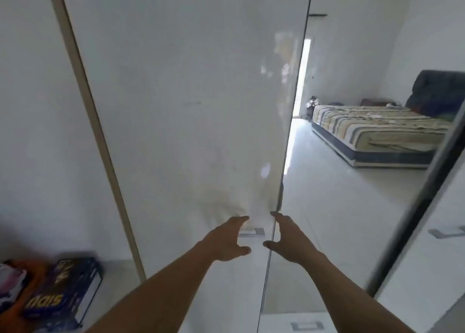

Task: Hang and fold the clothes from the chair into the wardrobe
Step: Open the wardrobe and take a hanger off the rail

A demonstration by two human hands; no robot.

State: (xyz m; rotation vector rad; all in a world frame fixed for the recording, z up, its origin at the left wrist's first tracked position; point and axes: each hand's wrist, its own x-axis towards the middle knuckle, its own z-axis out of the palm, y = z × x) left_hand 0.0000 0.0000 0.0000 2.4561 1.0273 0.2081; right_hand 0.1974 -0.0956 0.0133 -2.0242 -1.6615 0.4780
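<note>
A tall glossy white wardrobe door (181,111) fills the middle of the view and is closed. Right of it is a mirrored wardrobe panel (334,206) that reflects a bedroom. My left hand (226,239) reaches to the white door with fingers spread, its fingertips just above a small metal handle (255,231). My right hand (285,239) is stretched out beside the seam between the two doors, with fingers straight and thumb apart. Neither hand holds anything. No clothes and no chair are in sight.
A dark blue box (63,292) and orange and pink items (15,282) lie low at the left. The mirror shows a bed with a striped sheet (377,128). Drawer handles (307,325) sit below the mirror and at the right (446,232).
</note>
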